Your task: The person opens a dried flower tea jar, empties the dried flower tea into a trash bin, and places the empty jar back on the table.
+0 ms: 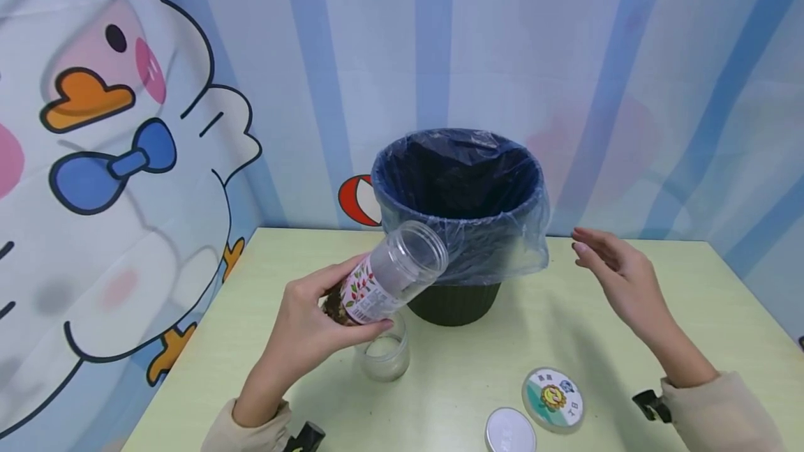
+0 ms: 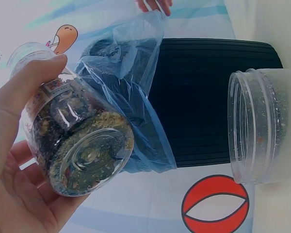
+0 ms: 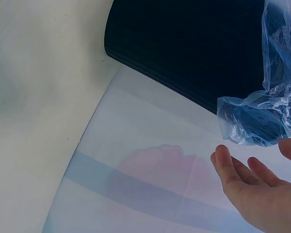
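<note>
My left hand (image 1: pixel 314 316) grips a clear plastic jar (image 1: pixel 392 274) with a printed label, tilted so its lidless mouth points up and right toward the bin. Dark, crumbly dried bits (image 2: pixel 89 155) lie in the bottom of this jar. Before it stands a black bin (image 1: pixel 455 304) lined with a blue plastic bag (image 1: pixel 465 250) folded over the rim. My right hand (image 1: pixel 618 277) hovers empty to the right of the bin, its fingers loosely bent. A second clear jar (image 1: pixel 386 361), lidless, stands on the table below the held one, with small specks on its wall.
Near the front of the table (image 1: pixel 440 396) lie a white lid (image 1: pixel 511 431) and a round lid with a sunflower picture (image 1: pixel 553 398). Behind the table hangs a blue striped cloth (image 1: pixel 502 40) with a cartoon duck.
</note>
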`<action>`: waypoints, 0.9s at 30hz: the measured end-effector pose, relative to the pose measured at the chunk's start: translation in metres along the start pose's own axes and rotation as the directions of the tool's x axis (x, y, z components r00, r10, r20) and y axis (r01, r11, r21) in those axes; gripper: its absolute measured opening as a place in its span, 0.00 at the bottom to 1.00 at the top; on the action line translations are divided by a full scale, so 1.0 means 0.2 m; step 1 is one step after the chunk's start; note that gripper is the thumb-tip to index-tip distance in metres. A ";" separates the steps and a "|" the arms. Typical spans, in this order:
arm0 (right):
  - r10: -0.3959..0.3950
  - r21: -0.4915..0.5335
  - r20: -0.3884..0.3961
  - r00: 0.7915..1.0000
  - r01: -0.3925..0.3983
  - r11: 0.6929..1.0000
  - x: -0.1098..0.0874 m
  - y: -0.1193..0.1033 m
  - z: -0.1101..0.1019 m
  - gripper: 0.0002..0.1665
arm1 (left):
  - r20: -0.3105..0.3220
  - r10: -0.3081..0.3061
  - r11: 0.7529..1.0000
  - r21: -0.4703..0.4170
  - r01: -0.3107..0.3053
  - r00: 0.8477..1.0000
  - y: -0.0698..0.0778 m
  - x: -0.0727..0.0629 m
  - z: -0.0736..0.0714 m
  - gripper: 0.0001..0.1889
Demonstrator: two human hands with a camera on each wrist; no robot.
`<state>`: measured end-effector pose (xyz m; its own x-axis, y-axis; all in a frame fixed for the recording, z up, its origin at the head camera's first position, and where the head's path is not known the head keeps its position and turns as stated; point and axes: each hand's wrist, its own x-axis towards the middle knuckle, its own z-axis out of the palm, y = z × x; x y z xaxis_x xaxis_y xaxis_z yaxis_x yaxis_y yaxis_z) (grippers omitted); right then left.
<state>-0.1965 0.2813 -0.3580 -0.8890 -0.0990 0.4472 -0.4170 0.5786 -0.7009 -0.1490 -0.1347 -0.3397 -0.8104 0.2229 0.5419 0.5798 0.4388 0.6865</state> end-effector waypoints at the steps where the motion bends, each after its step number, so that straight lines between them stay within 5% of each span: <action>1: -0.002 0.001 0.001 1.000 0.002 1.000 0.01 -0.01 0.00 0.26 | 0.001 -0.001 1.000 -0.001 0.001 1.000 0.00 0.00 0.00 0.40; 12: -0.050 0.092 -0.010 0.999 0.051 0.994 0.12 -0.09 0.00 0.28 | 0.010 -0.002 1.000 0.021 0.002 1.000 0.01 0.00 0.00 0.40; 27: -0.002 0.141 -0.014 1.000 0.004 0.990 0.38 -0.20 0.06 0.32 | 0.021 -0.007 1.000 0.022 0.007 1.000 0.01 0.00 0.01 0.40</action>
<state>-0.2500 0.2411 -0.3036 -0.8853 -0.0893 0.4564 -0.4434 0.4581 -0.7704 -0.1482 -0.1324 -0.3381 -0.8160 0.2377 0.5269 0.5724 0.4593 0.6793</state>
